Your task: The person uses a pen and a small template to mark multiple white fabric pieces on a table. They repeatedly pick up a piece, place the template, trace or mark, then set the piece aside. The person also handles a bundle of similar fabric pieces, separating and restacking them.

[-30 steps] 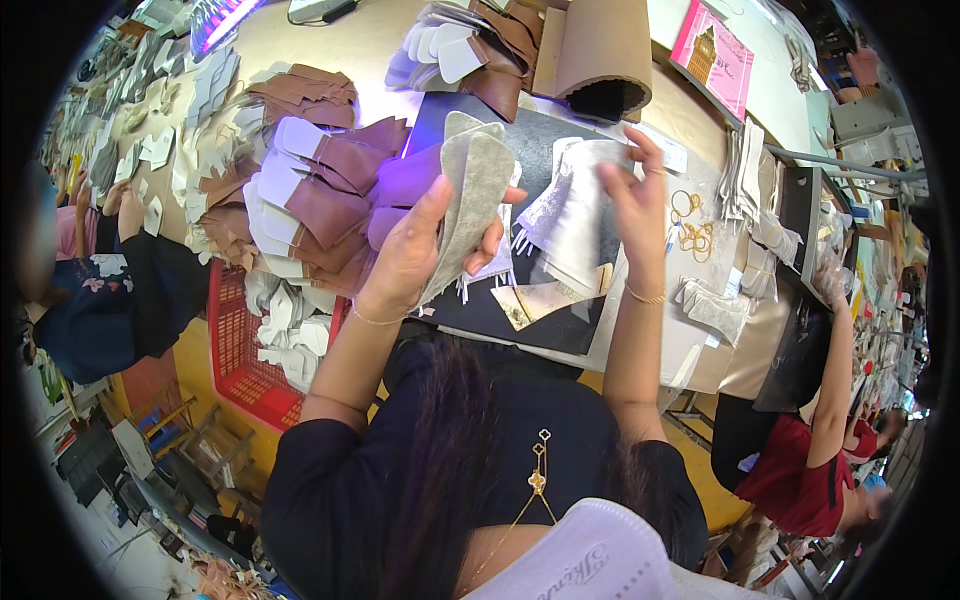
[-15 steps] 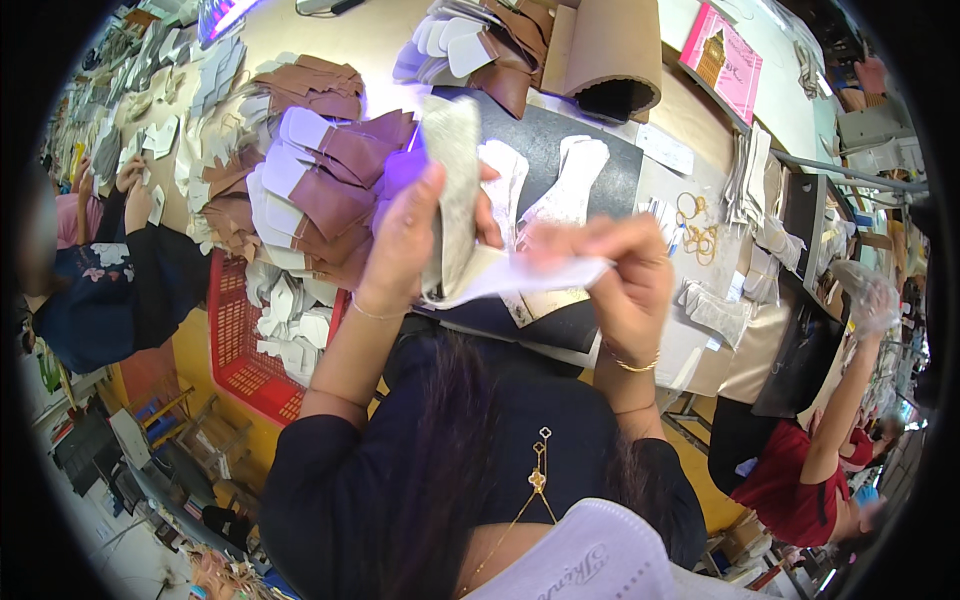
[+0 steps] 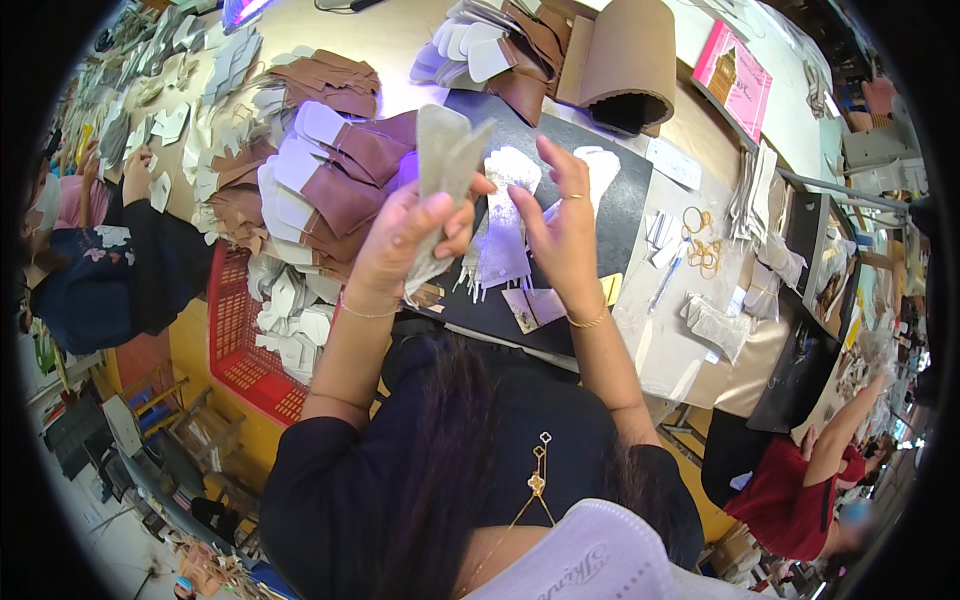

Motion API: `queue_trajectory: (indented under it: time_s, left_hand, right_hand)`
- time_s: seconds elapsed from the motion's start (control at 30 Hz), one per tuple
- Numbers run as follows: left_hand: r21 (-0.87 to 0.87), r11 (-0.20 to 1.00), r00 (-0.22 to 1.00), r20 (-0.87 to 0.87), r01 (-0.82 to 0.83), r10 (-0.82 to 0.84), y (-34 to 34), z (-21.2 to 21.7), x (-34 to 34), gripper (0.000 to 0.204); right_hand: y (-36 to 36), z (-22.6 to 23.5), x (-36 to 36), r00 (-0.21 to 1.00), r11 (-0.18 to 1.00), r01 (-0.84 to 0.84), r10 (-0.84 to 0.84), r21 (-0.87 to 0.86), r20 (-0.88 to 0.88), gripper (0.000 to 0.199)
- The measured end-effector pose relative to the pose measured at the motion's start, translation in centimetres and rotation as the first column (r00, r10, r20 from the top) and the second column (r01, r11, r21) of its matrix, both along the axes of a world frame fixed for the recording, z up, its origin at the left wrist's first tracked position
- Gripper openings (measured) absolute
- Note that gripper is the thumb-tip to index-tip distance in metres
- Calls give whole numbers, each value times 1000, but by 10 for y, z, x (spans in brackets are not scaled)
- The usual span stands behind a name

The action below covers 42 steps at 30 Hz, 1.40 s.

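My left hand [image 3: 415,232] is closed around a few long, flat, grey-white cut pieces [image 3: 445,150], gripped low so that their wide ends fan upward. Nothing shows between the fingers of my right hand [image 3: 567,235]. Its thumb and fingers are spread over the black mat [image 3: 628,190], the thumb close to a group of white cut pieces [image 3: 505,240] lying there. Whether that thumb touches them I cannot tell. More white pieces [image 3: 598,170] lie partly behind my right fingers. A small whitish patterned piece [image 3: 535,308] sits at the mat's near edge.
Brown and white cut pieces [image 3: 340,180] lie stacked at the left, above a red basket [image 3: 228,330] of white pieces. A big brown roll [image 3: 630,65] stands at the back. Yellow rings [image 3: 703,255] and a pen [image 3: 664,285] lie right. Other people work on both sides.
My right hand has let go of the pale piece it was pulling and opened over the mat. The pieces in my left hand now stand upright, closer together. The view has shifted slightly.
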<state>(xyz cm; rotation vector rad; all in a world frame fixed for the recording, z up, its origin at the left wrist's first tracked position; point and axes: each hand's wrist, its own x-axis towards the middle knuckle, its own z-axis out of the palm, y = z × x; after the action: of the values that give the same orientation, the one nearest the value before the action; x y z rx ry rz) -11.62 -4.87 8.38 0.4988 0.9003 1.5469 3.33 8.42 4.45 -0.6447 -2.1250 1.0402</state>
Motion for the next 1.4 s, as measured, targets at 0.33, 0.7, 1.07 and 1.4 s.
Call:
queue_trajectory:
  time_s: [0.33,0.7,1.07,1.4]
  left_hand:
    - [-2,1000,1000,1,-2,2,15,1,23,56]
    - [-204,976,970,-216,70,-115,14,-9,25,39]
    - [-348,923,35,-937,-166,-348,37,-50,72,74]
    - [-267,940,205,-953,-210,-225,27,-51,85,79]
  right_hand:
    - [-2,65,61,683,766,-562,215,-314,-698,19]
    - [60,-19,60,961,853,255,-277,-455,19,29]
    - [23,-26,71,683,901,381,-427,209,593,50]
    - [16,-21,54,736,866,488,-339,-112,587,59]
